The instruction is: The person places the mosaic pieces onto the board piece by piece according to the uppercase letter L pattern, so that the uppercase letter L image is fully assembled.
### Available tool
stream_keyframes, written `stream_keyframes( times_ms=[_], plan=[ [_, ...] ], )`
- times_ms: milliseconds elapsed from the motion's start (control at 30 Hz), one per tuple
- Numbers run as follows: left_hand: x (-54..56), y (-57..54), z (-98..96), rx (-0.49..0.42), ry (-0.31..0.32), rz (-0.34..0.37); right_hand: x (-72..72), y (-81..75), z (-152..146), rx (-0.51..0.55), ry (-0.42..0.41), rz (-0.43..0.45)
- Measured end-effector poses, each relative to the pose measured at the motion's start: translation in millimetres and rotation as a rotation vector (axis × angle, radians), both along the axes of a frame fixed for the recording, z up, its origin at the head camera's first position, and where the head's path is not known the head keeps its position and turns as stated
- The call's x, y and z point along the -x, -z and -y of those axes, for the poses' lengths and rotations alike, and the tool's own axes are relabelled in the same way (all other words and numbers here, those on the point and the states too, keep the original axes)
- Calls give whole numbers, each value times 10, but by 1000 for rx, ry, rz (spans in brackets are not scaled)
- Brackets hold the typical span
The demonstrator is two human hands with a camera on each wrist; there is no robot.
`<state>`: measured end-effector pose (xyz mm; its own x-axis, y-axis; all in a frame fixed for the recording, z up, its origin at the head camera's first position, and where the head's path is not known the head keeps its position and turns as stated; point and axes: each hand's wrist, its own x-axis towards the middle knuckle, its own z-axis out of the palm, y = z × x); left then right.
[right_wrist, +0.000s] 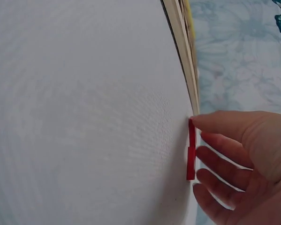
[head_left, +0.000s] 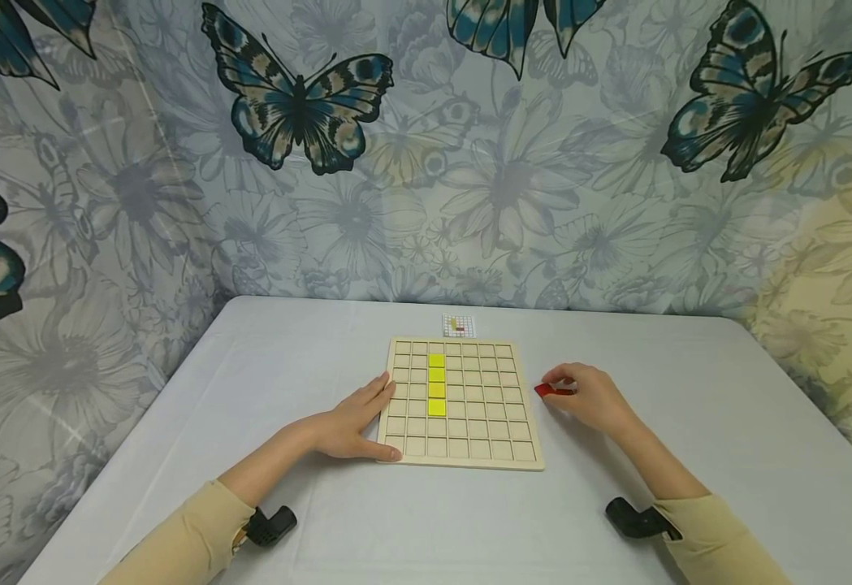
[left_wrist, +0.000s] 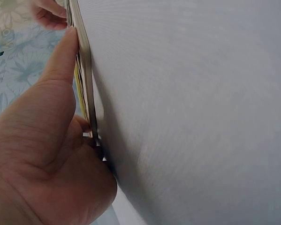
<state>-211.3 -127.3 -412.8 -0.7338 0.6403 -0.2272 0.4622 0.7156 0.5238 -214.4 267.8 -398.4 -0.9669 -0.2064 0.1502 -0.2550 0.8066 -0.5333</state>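
Observation:
A pale wooden grid board (head_left: 469, 466) lies flat on the table. A column of several yellow squares (head_left: 436, 382) fills cells left of its middle. My left hand (head_left: 345, 424) rests at the board's left edge, fingers straight and thumb spread along the near-left corner. In the left wrist view, that thumb (left_wrist: 60, 56) lies along the board's rim. To the right of the board, my right hand (head_left: 592, 398) pinches a thin red puzzle piece (head_left: 542, 390) low over the tabletop. The right wrist view shows this piece edge-on (right_wrist: 191, 161), thumb at one end and fingers behind it.
Just beyond the board's far edge lies a small card (head_left: 459, 326) printed with a coloured grid. A white cloth covers the table (head_left: 309, 520). Butterfly-print fabric (head_left: 426, 203) hangs behind it. Each wrist wears a black camera, the left one (head_left: 270, 526) close over the cloth.

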Motion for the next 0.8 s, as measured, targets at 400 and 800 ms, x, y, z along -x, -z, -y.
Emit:
stream_keyframes(
  times_ms=[400,800],
  plan=[
    [-10,0,-11,-17,5,-4,7,26,-1,4,-22,12],
    [-9,-7,-12,-21,12,-5,7,44,-23,58,-12,54]
  ],
)
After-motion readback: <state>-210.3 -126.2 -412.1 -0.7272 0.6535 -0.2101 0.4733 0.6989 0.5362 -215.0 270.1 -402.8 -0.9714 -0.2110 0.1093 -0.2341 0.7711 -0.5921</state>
